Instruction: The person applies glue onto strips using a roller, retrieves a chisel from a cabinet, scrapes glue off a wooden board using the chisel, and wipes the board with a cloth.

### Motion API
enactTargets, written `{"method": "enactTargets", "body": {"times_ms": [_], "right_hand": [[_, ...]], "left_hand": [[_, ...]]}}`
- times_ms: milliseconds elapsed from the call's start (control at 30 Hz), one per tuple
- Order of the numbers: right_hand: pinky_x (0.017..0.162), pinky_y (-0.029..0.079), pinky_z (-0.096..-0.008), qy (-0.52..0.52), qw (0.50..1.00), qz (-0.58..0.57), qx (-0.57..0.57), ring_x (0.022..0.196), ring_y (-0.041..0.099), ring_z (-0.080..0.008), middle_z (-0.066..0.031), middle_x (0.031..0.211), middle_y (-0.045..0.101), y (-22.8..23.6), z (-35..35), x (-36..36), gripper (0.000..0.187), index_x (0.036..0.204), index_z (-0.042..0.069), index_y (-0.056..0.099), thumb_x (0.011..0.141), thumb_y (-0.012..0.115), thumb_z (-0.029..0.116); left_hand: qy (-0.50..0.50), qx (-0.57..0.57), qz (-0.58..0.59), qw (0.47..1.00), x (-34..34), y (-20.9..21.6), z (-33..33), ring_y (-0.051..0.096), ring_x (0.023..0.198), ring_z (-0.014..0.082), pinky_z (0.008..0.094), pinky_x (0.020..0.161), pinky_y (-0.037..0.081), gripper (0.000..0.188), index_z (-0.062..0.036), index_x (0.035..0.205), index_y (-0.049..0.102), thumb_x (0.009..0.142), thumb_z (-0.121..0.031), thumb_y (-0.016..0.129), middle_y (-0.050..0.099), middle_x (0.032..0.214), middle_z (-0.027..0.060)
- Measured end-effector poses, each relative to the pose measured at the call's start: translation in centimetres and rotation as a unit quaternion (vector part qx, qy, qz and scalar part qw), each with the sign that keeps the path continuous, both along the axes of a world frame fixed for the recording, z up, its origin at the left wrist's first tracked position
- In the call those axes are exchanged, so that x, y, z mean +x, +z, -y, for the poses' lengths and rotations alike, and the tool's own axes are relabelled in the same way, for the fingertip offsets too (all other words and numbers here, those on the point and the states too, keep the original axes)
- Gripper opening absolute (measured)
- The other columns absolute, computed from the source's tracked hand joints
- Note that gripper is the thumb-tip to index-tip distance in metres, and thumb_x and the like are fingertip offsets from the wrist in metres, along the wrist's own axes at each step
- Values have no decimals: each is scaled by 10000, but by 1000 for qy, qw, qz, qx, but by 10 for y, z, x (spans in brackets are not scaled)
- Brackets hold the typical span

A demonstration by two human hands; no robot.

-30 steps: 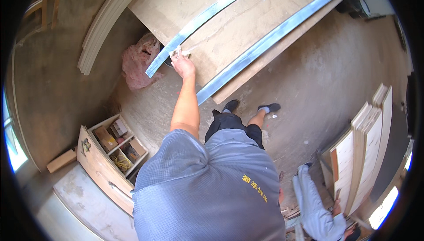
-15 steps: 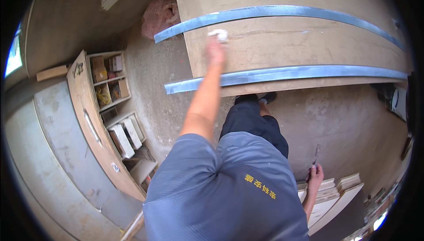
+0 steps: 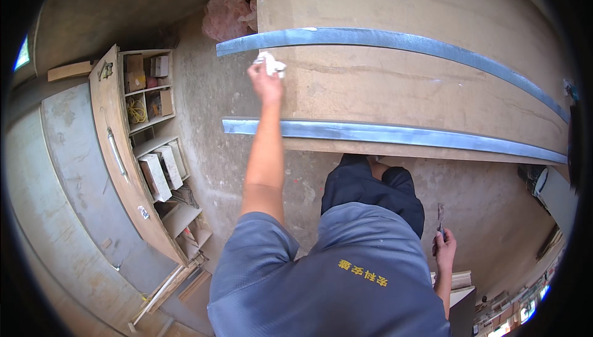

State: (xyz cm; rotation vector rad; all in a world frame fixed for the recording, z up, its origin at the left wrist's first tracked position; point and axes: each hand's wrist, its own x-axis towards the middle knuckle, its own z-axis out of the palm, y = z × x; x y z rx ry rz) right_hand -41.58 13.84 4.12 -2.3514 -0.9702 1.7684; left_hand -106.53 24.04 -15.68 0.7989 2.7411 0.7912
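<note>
My left hand [image 3: 265,84] is reached out over the left edge of a large tan board [image 3: 383,81], its fingers closed on a crumpled white rag [image 3: 275,65]. The rag is between two long blue-grey strips: the far strip [image 3: 370,39] lies just beyond it and the near strip [image 3: 370,131] runs along the board's front. Both strips stick out past the board's left edge. Low at my right side, my right hand [image 3: 445,249] grips a tool with a dark handle and a narrow flat blade, which looks like a scraper [image 3: 440,212]. The blade points away from me.
On the left, a wooden cabinet [image 3: 164,99] with open compartments holds boxes and a yellow cord [image 3: 137,110]. A pink plastic bag [image 3: 230,13] lies on the floor beyond the board's left corner. Stacked pale boards [image 3: 460,280] stand behind my right hand.
My left hand has moved left with the white rag, from over the board to its left edge. The right hand still holds the scraper low at my side. My view has shifted slightly.
</note>
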Motion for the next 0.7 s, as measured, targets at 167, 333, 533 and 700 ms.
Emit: {"method": "enactTargets", "body": {"times_ms": [167,333,533,700], "right_hand": [[351,306,-218,-9,1000,11,-12,402,386,-46,17,631,490,-10,-8,47,163,1037,28,561,939,551,157],[365,316,-235,-14,998,20,-61,409,414,-73,13,617,500,-26,-18,86,138,995,47,574,937,558,171],[364,314,-227,-50,997,1,-52,415,409,-59,18,620,495,-18,-23,120,165,1042,37,573,935,568,161],[368,312,-218,-84,996,35,-22,429,404,-46,20,641,499,-2,-27,171,201,1089,34,564,933,574,161]], "left_hand": [[52,-102,-14,993,12,-15,-25,546,1065,321,357,953,444,430,-59,1267,565,841,-85,612,482,1193,150],[-15,-126,-47,991,77,0,-52,570,991,338,389,860,478,430,35,1290,491,887,-109,521,477,1118,179],[-210,-197,-226,931,220,-65,-107,579,1046,330,400,902,469,390,-3,1259,513,912,-181,492,566,1172,195],[-180,1,426,887,483,10,-230,496,1203,369,421,1016,403,343,-42,1223,544,937,-178,414,443,1373,209]]}}
